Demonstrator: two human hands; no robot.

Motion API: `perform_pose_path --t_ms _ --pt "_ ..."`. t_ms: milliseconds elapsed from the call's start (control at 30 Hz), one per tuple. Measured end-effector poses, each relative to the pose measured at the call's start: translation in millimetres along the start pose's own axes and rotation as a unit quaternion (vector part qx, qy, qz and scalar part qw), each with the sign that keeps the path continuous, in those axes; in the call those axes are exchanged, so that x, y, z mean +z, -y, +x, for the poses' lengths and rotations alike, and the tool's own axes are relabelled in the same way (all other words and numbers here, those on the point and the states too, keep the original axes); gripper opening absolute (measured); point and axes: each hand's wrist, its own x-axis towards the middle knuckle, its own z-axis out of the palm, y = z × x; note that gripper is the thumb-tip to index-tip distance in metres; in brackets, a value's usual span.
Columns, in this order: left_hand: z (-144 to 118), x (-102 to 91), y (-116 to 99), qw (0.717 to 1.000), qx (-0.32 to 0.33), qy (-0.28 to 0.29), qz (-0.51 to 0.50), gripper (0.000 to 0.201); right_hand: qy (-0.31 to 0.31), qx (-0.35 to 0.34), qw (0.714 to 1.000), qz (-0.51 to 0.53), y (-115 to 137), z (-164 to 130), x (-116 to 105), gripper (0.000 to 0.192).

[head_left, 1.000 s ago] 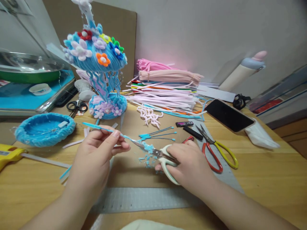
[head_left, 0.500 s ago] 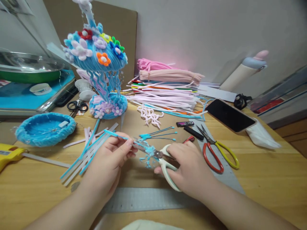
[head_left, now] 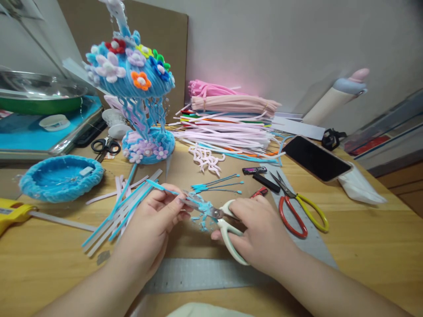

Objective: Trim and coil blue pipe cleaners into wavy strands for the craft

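Between thumb and fingers, my left hand (head_left: pixel 161 215) pinches a blue pipe cleaner (head_left: pixel 157 185), one end sticking out to the upper left. My right hand (head_left: pixel 259 229) grips white-handled scissors (head_left: pixel 231 235), their blades pointing left at the pipe cleaner close to my left fingertips. Blue fuzz clippings (head_left: pixel 204 222) lie around and under the blades. Just behind them rest several trimmed blue stems (head_left: pixel 220 181) with thin dark shafts. Curled pale pink pipe cleaner pieces (head_left: pixel 206 159) lie farther back.
A blue flowered pipe-cleaner ornament (head_left: pixel 132 83) stands back left, near a blue fuzzy dish (head_left: pixel 62 176) and a yellow glue gun (head_left: pixel 15 215). Bundled pipe cleaners (head_left: pixel 228 127) are stacked at the back. Red-and-yellow-handled scissors (head_left: pixel 294 207) and a phone (head_left: pixel 317 158) lie right.
Both hands stay in nearly the same place. The scissors' blades have shifted very slightly left along with my left fingertips at the pipe cleaner.
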Motion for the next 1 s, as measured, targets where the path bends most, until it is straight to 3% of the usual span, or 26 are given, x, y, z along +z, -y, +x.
perform_pose_path --t_ms 533,733,867,1000 --pt "2 -0.6 0 0.998 0.021 -0.027 0.051 0.019 -0.025 -0.013 1.000 -0.011 -8 1 -2 0.038" --pt "8 -11.7 -6 0.987 0.084 -0.072 0.115 0.013 0.004 0.014 0.997 -0.071 -24 8 -25 0.029" --pt "10 -18.4 -10 0.980 0.145 -0.091 0.104 0.011 0.036 -0.025 0.988 -0.145 -31 4 -29 0.029" --pt "11 -16.0 -10 0.986 0.122 -0.066 0.090 0.010 0.076 -0.043 0.975 -0.206 -26 -2 -30 0.018"
